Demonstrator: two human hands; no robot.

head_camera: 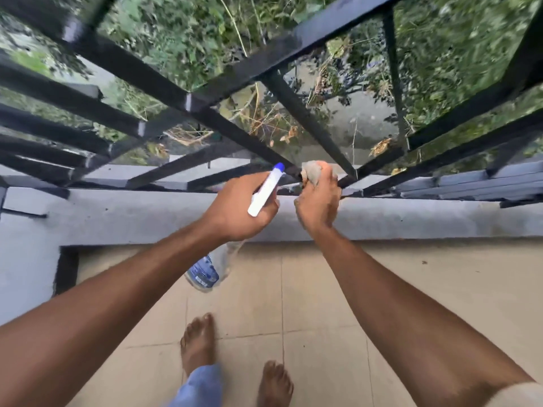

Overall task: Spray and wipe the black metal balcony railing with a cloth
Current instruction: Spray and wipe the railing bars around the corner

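Wiping looks underway, right grip (pixel 318 201) clenched round the cloth (pixel 313 173) pressed on the black railing (pixel 293 44) low by the ledge (pixel 411 218), left grip (pixel 235 211) clutching the spray bottle (pixel 264 191), next probably needs a spritz higher up

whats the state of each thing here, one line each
spray bottle: gripped in left hand, nozzle aimed toward the railing
cloth: bunched up, held in right hand, at a lower bar
railing: glossy in patches; whether wet, cannot tell
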